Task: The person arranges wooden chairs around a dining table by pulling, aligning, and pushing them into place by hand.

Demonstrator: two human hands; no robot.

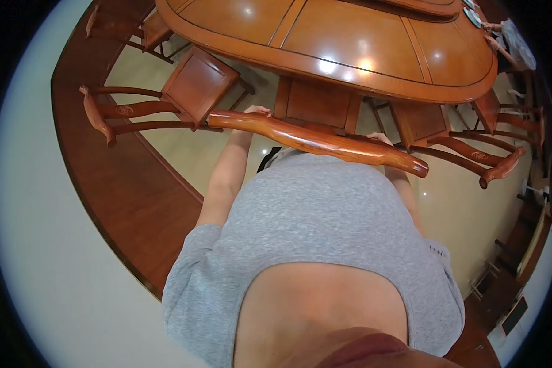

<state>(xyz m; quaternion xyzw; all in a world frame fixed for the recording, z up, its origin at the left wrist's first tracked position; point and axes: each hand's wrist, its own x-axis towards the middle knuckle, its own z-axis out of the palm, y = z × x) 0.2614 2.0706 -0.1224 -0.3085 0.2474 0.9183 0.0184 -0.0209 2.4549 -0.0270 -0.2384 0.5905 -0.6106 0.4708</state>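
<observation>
Right in front of my body is a wooden chair, its glossy curved top rail (319,142) running across the view. My left hand (257,111) is at the chair's left side, just beyond the rail, its fingers partly showing and bent. On the other side, my right hand (379,138) rests at the chair's right part behind the rail, fingers bent. The rail hides much of both hands, and what they grip lies behind it. The chair's seat (319,105) reaches to the edge of the round wooden table (349,46).
Wooden chairs stand at the left (199,83) and right (420,119) of mine, with others farther round the table. A co-worker (515,46) is at the far right, an arm toward plates (472,16). Dark wood panelling (113,178) borders the pale floor.
</observation>
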